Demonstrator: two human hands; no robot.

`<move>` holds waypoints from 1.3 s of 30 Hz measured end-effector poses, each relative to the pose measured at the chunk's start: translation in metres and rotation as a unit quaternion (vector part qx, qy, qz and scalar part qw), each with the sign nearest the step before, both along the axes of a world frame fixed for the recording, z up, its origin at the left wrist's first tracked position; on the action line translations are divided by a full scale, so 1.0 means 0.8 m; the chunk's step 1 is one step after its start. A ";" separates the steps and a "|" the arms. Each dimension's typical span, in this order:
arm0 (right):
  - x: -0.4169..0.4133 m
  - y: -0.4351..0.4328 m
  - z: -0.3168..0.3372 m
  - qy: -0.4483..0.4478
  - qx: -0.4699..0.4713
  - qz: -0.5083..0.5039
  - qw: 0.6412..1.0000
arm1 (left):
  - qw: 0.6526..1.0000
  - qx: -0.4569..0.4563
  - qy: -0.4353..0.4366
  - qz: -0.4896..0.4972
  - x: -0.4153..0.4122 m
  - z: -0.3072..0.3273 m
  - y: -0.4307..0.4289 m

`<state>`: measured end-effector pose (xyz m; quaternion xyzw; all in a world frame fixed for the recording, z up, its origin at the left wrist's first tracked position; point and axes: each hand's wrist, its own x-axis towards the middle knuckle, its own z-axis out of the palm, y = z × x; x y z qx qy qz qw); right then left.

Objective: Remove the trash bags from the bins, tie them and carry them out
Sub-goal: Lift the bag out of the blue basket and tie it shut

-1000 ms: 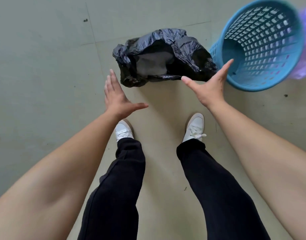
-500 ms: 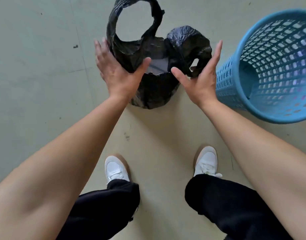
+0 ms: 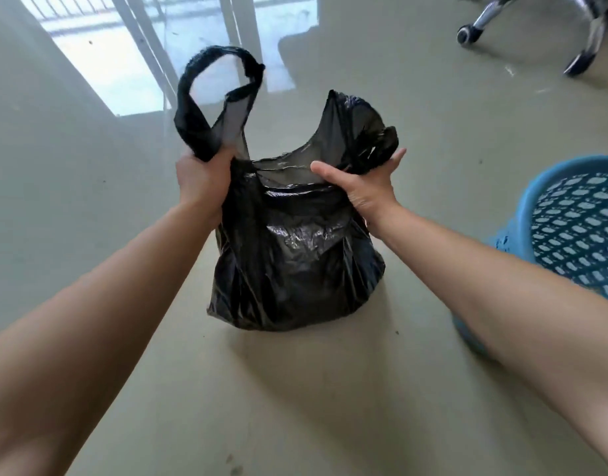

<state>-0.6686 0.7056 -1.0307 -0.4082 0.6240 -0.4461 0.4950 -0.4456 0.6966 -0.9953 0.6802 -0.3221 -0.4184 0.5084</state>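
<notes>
the black trash bag [image 3: 292,262] stands on the floor [image 3: 330,389] in the middle of the view, out of the bin, its body full and crinkled and its mouth open at the top between the two hands. the bag has two loop handles. the left handle [image 3: 206,97] rises upright as an open loop above the left hand [image 3: 203,182], which is closed in a fist around the loop's base, fingers wrapped out of sight behind the plastic. the right handle [image 3: 361,132] is bunched and folded over rather than standing open. the right hand [image 3: 364,187] has it in a loose hold: the thumb lies across the near edge of the bag's mouth, and the fingers [image 3: 397,156] reach around the far side of the bunched plastic, only partly curled. both bare forearms stretch in from the bottom corners of the view and meet the bag at its upper rim.

just right of the bag, behind the right forearm, is a blue plastic bin [image 3: 570,228] with a perforated lattice wall, lying tilted with its open mouth facing the camera; it does not touch the bag. farther back on the left, a bright doorway with a sliding door frame [image 3: 148,46] lets light onto the glossy floor. at the top right, the wheeled legs of an office chair [image 3: 474,25] stand well apart from the bag.
</notes>
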 end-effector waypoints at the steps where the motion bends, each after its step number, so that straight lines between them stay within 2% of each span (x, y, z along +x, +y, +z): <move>1: 0.004 -0.008 0.001 -0.012 0.004 0.037 0.999 | 0.999 -0.014 0.032 0.006 0.004 0.002 -0.001; 4: 0.012 -0.009 0.016 0.001 0.018 0.134 0.991 | 0.992 -0.045 0.117 -0.006 0.010 0.015 0.010; 7: 0.025 0.005 0.045 0.032 0.006 0.092 0.995 | 0.980 -0.052 0.193 0.007 0.016 0.041 0.028; 9: 0.031 0.018 0.066 0.055 -0.013 0.090 0.994 | 0.976 -0.044 0.213 -0.015 0.014 0.057 0.042; 12: 0.034 0.034 0.093 0.019 -0.022 0.101 0.994 | 0.973 -0.045 0.217 -0.066 0.006 0.063 0.054; 16: 0.032 0.039 0.142 -0.027 -0.091 0.095 0.991 | 0.960 -0.060 0.269 -0.037 0.004 0.078 0.046; 19: 0.017 0.032 0.156 0.123 -0.201 0.075 0.969 | 0.940 -0.101 0.324 -0.035 -0.001 0.099 0.045; 21: 0.004 0.036 0.162 0.234 -0.126 0.172 0.949 | 0.936 -0.098 0.334 -0.060 -0.003 0.110 0.047; 23: -0.006 0.034 0.158 0.296 -0.071 0.234 0.923 | 0.942 -0.075 0.307 -0.114 -0.005 0.115 0.052; 26: -0.006 0.034 0.164 0.347 -0.058 0.250 0.902 | 0.937 -0.060 0.245 -0.240 -0.014 0.117 0.064; 30: -0.010 0.043 0.178 0.409 -0.049 0.292 0.863 | 0.914 -0.123 0.056 -0.384 -0.028 0.125 0.081; 32: -0.009 0.047 0.181 0.448 -0.051 0.313 0.836 | 0.906 -0.133 0.006 -0.401 -0.029 0.123 0.084; 34: -0.006 0.052 0.181 0.457 -0.047 0.327 0.826 | 0.912 -0.131 -0.012 -0.388 -0.032 0.117 0.085; 39: -0.005 0.055 0.186 0.432 -0.006 0.313 0.846 | 0.923 -0.129 -0.023 -0.363 -0.038 0.108 0.084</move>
